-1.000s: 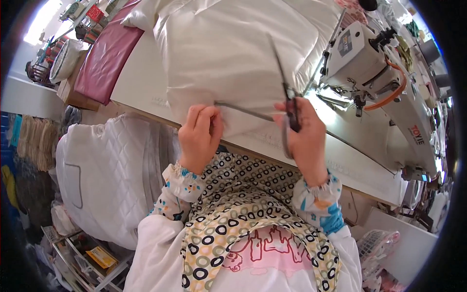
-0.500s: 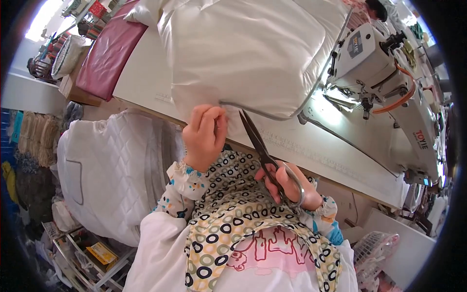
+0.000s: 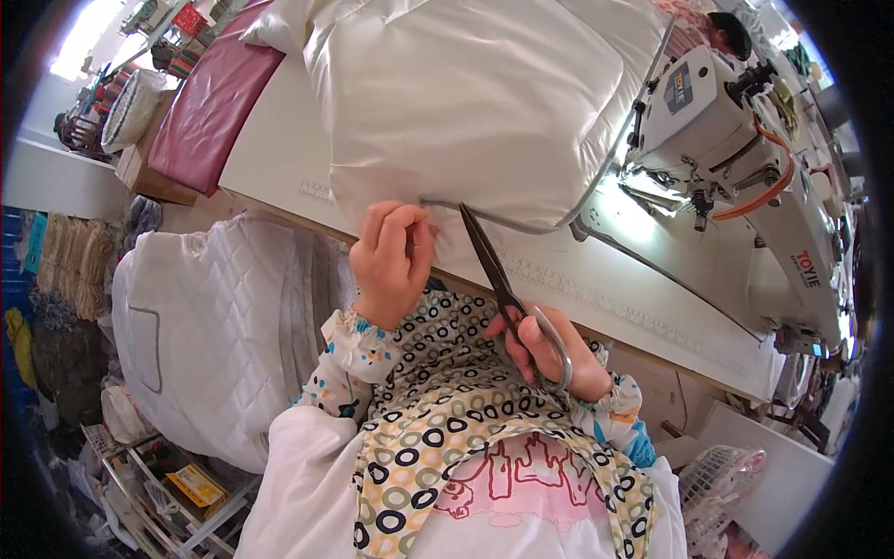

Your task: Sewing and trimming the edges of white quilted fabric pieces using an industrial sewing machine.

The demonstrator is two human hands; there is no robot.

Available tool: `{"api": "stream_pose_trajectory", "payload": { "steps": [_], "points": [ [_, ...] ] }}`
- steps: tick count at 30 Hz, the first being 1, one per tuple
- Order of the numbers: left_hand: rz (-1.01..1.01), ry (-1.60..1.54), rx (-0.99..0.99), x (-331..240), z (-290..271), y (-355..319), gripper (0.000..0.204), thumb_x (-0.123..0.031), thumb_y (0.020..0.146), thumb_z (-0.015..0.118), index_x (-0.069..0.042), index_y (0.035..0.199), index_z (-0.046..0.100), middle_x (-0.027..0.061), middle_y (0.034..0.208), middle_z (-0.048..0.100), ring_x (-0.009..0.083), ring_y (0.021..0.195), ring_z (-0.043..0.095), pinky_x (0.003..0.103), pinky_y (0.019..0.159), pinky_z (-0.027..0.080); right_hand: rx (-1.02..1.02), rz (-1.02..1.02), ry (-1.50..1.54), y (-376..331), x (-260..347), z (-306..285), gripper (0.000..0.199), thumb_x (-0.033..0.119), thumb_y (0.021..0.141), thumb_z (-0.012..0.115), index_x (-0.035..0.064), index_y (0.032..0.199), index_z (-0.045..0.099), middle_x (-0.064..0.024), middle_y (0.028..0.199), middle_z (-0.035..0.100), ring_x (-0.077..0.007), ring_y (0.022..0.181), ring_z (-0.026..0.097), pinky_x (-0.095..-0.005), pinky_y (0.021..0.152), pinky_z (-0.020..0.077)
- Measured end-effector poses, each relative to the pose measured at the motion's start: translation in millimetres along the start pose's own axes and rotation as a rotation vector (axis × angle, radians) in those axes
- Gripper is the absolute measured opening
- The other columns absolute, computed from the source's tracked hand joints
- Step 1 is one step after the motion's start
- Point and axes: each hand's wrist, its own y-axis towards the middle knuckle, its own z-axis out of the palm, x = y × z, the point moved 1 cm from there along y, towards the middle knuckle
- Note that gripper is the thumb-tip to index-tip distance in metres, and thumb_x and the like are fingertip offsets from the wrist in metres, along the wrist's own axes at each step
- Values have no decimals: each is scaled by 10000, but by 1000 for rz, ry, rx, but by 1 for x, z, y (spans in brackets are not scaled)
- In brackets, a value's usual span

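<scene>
White shiny satin fabric (image 3: 466,112) with grey piping (image 3: 521,226) along its edge lies over the sewing table. My left hand (image 3: 391,270) is closed at the near edge of this fabric, thumb and fingers pinching it close to where the piping ends; the fingers hide the exact grip. In my right hand (image 3: 570,359) are large dark scissors (image 3: 491,265), thumb and fingers through the handles. Their blades lie together and point up and away, the tips right by the piping, a little to the right of my left hand.
At the right stands a white sewing machine (image 3: 708,102) with its lamp lit. White quilted fabric (image 3: 200,326) hangs bunched below the table at the left. A pink folded piece (image 3: 214,102) lies at the far left. Behind the machine is another person (image 3: 726,35).
The scissor blades, slightly apart before, have come together, and the handles with my right fingers have closed. The tips have risen slightly toward the piping. My left hand has hardly moved.
</scene>
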Motion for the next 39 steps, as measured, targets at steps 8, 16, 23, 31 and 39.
{"api": "stream_pose_trajectory", "payload": {
  "steps": [8,16,23,31,39],
  "points": [
    [160,164,86,-14,2,19,205,-30,835,738,-77,1027,683,43,880,650,197,606,632,311,521,493,-16,-25,-32,5,-4,2,745,693,956,460,-29,1083,594,37,657,477,-61,527,487,-230,482,377],
    [57,114,56,-16,4,23,151,30,837,720,-27,977,705,97,806,666,197,609,632,281,563,493,-3,-80,13,2,-8,6,582,581,996,515,7,1067,582,41,681,468,-58,536,469,-236,480,397],
    [45,78,4,-14,5,21,120,39,860,697,-21,964,693,104,791,663,184,581,603,270,551,480,47,-69,49,-1,-11,0,619,587,1001,492,-15,1117,570,25,687,484,-65,544,484,-240,489,401],
    [28,62,48,-7,2,15,151,24,851,683,-50,983,683,91,840,682,246,638,653,313,565,511,28,-73,52,1,-11,0,673,629,979,496,-25,1121,570,37,677,471,-63,526,481,-231,486,389],
    [-1,-70,71,0,-3,10,73,65,919,632,25,979,638,101,862,651,143,671,684,254,594,524,27,-58,-13,1,-6,3,873,797,898,418,-40,1098,563,26,654,466,-62,516,465,-223,496,366]
  ]
}}
